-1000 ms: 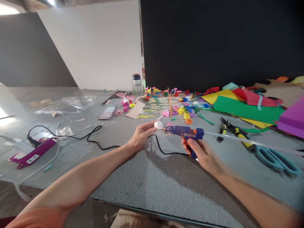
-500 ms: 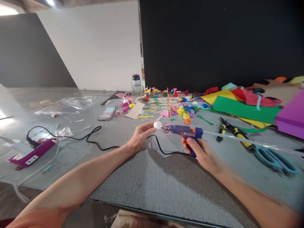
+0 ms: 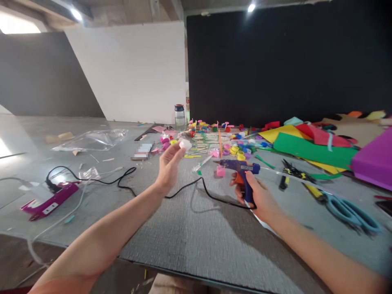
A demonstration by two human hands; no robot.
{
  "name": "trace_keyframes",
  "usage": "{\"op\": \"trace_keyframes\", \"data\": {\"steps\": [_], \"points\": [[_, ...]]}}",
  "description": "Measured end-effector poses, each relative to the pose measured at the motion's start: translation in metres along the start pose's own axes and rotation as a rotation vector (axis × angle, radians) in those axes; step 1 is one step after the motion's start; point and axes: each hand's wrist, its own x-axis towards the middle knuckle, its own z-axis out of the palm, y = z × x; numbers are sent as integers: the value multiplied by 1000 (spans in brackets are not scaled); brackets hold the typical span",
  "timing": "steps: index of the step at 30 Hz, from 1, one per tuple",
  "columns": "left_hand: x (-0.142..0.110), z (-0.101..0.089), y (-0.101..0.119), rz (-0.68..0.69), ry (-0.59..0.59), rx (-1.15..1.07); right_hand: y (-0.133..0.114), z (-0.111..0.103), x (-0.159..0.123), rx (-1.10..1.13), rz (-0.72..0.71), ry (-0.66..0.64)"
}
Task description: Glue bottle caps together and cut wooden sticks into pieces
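Note:
Between the thumb and fingers of my left hand (image 3: 170,165) is a small white bottle cap (image 3: 185,145), raised above the table and slightly blurred. My right hand (image 3: 257,194) grips a blue and orange hot glue gun (image 3: 239,165), with its nozzle pointing left and a gap separating it from the cap. A long clear glue stick (image 3: 284,175) sticks out of the gun's back end. The black power cord (image 3: 202,183) trails from the handle across the table to the left. Just behind the gun's nozzle lies a pink piece (image 3: 220,170).
Colourful bottle caps (image 3: 234,150) and thin sticks (image 3: 206,141) are heaped at the back centre. Pliers (image 3: 297,169), teal-handled scissors (image 3: 352,210) and coloured sheets (image 3: 312,145) lie on the right. A purple power strip (image 3: 50,200) sits left; a water bottle (image 3: 179,116) stands behind.
My left hand has moved left and up with the white cap, away from the nozzle. The glue gun stays in my right hand, and the camera view has tilted up.

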Motion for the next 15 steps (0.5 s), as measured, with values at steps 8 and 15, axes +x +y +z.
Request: {"op": "trace_keyframes", "data": {"steps": [8, 15], "points": [[17, -8, 50, 230, 89, -90, 6, 69, 45, -9, 279, 35], [12, -9, 45, 190, 105, -63, 42, 158, 101, -70, 327, -83]]}}
